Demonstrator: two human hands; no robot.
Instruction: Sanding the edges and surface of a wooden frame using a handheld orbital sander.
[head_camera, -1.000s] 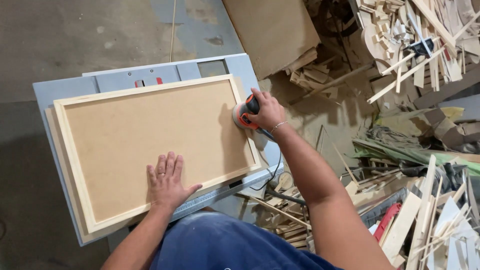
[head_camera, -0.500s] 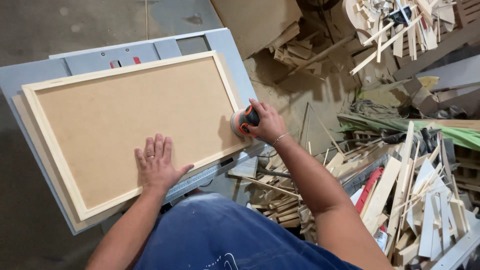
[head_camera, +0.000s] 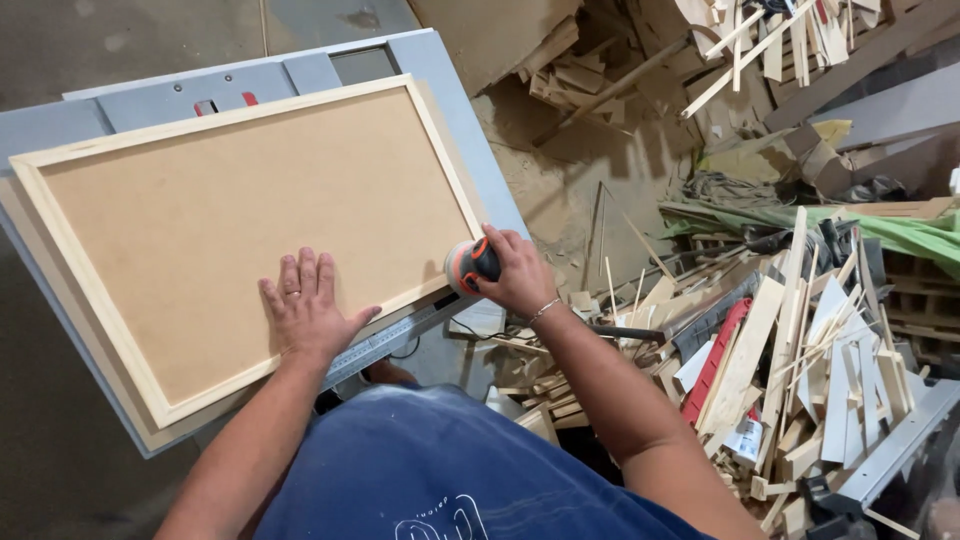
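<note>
Right hand (head_camera: 517, 272) is wrapped tight around a small orange-and-black sander (head_camera: 468, 266), working the framed panel's (head_camera: 250, 225) corner at the bench's (head_camera: 460, 90) right edge. Left hand (head_camera: 308, 308) lies flat, fingers spread, on the board near the front edge, pinning it so it can't slide.

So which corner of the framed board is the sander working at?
The sander is at the framed board's near right corner, gripped by the right hand; the left hand lies flat on the panel.
</note>
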